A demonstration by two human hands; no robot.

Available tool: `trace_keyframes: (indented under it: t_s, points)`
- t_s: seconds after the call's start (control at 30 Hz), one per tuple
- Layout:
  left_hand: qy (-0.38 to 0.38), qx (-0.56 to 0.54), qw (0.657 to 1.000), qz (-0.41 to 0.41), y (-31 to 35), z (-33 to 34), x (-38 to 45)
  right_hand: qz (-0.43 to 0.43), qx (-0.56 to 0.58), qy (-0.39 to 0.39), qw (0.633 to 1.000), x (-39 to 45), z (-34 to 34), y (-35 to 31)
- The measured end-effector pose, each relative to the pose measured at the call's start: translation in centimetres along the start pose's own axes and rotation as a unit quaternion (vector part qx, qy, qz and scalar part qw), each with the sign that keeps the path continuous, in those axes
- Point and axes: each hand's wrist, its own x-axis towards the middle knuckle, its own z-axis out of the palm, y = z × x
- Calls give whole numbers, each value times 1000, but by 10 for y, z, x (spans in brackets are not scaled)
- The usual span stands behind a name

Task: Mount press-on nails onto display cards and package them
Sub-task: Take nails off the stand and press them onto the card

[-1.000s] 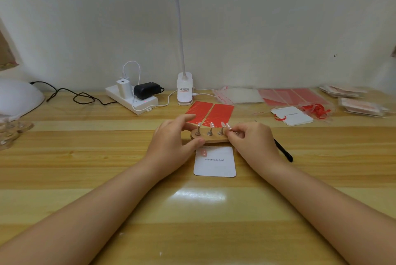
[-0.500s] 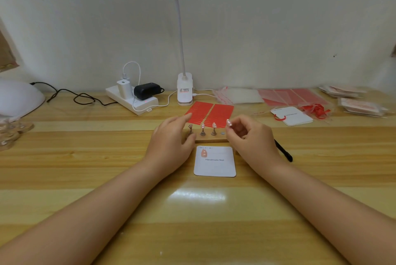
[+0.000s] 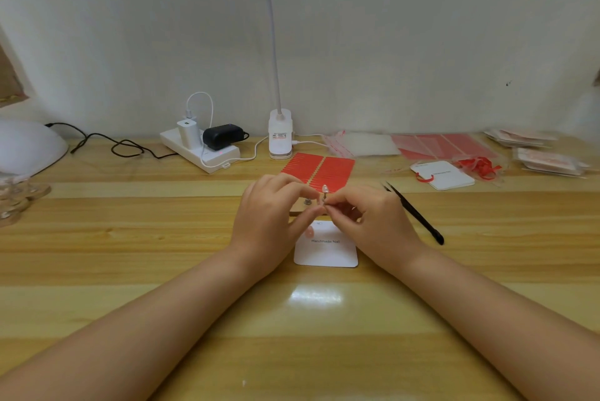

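Nearest on the glossy, pale striped wooden worktop (image 3: pixel 162 271) lies a white rounded-corner display card printed "Handmade Nail" (image 3: pixel 326 249), flat and square to the person, with one small pink press-on nail (image 3: pixel 308 232) already stuck near its upper left corner; it sits close in, probably so each nail travels only a short way. Just above it both hands meet. The right hand (image 3: pixel 373 222) pinches a thin metal stem topped by a pale glossy nail tip (image 3: pixel 325 188), fingers curled tight round the stem, while the left hand (image 3: pixel 272 215) curls in beside it, fingertips at the stem's foot, apparently steadying it so the nail can be prised off. Behind the knuckles a sliver of the wooden nail-holder block (image 3: pixel 297 213) shows, with one more metal peg (image 3: pixel 307 202) standing on it. To the right lie slim black tweezers (image 3: pixel 414 212), within reach. Farther back rest red slotted adhesive-tab sheets (image 3: pixel 318 168), clear plastic bags (image 3: pixel 367 144) and a spare white card (image 3: pixel 443 175), then a white clip lamp (image 3: pixel 281 134) and a white power strip (image 3: pixel 201 154) against the wall.
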Motion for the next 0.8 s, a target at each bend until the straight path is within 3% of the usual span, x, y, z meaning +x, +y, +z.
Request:
trace_keyframes:
  t_s: [0.23,0.43,0.6,0.8]
  points:
    - [-5,15,1000,11,0,0,0,-19,1,7,1000,-1,0,1]
    - [39,-20,999,-5,-1,1,0,-7,16,-7,1000,-1,1,1]
    - [67,-68,989,-114,-9,5,3,115,55,42,991,1,0,2]
    - [-73,-36,950,-300,-21,13,6,271,1,9,962,7,-1,19]
